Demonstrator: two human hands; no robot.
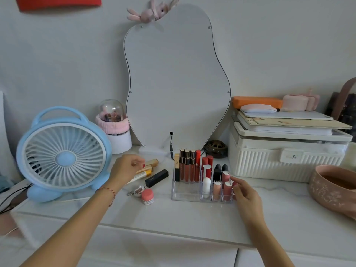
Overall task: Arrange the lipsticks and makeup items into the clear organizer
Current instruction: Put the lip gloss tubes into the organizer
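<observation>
- Clear organizer [185,193] mostly full: lip glosses [189,164] at back, lipsticks [221,182] at right.
- Right hand [245,193] steadies its side, fingers relaxed.
- Left hand [128,167] reaches loosely curled over the gold tubes [152,162]; grip unclear.
- Black lipstick [157,177] and pink jar [147,196] wait outside.

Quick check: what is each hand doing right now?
Left hand: loosely curled over the gold tubes, holding nothing clearly.
Right hand: fingers touching the clear organizer side, open.
</observation>
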